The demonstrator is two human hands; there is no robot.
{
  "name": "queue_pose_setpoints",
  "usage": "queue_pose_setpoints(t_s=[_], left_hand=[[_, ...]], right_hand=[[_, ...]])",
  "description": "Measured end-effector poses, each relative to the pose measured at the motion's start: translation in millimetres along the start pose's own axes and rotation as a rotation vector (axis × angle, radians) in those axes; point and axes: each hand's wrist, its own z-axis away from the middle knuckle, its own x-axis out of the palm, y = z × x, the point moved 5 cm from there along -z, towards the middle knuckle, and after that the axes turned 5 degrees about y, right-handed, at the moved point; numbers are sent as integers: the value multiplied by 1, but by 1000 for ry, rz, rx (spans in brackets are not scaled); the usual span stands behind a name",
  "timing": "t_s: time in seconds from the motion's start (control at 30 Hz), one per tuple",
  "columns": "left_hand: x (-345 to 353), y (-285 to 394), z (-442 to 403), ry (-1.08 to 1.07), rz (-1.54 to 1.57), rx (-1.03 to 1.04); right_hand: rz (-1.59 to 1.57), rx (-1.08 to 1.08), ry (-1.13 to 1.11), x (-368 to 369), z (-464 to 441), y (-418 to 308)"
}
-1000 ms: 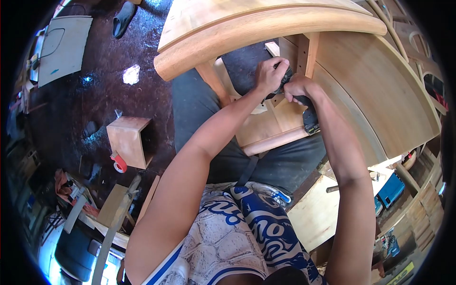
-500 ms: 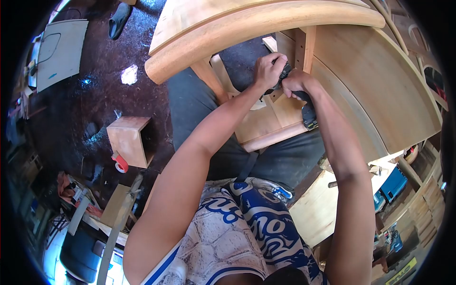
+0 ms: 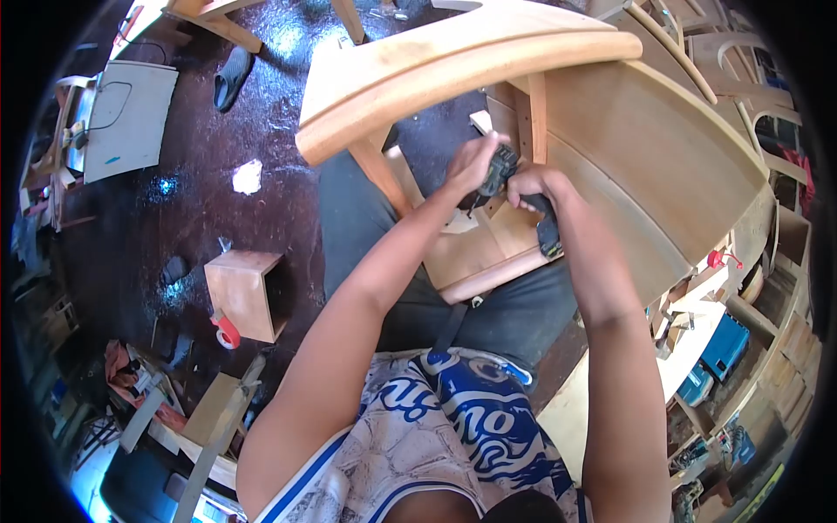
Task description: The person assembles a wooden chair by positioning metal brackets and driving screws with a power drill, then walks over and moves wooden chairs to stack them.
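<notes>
My right hand (image 3: 535, 184) is wrapped around the handle of a black cordless drill (image 3: 500, 169), with its battery base (image 3: 547, 238) below the fist. My left hand (image 3: 473, 163) grips the front of the drill from the other side; its fingers are partly hidden. The drill is inside the frame of a pale wooden furniture piece, under its curved rail (image 3: 471, 87) and beside an upright post (image 3: 537, 118). A lower wooden panel (image 3: 488, 253) with a rounded front edge rests across my lap. Where the drill's tip meets the wood cannot be made out.
A wide curved wooden panel (image 3: 645, 174) extends to the right. On the dark floor at left are a small wooden box (image 3: 240, 292), a red tape roll (image 3: 226, 331) and a dark clog (image 3: 232, 80). A blue case (image 3: 725, 347) sits at lower right among wood pieces.
The view has shifted, showing more floor and furniture at the top. My left hand has loosened slightly and tilted, exposing more of the drill's body. My right hand keeps its grip on the handle.
</notes>
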Motion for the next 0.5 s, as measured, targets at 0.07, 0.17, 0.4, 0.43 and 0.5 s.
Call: queue_pose_setpoints(t_s=[0.07,0.17,0.4,0.43,0.5], left_hand=[[-27,-13,-8,89,-37,31],[-63,-17,-11,16,-403,-59],[-27,-33,41,-859,-1126,-113],[-29,-43,44,-916,-1288,-183],[-31,-40,50,-917,-1322,-141]], right_hand=[[-156,-82,101,-1,13,1],[-220,-117,215,-8,55,7],[-314,-400,674,12,182,84],[-426,-467,727,24,205,93],[-588,-434,757,43,253,114]])
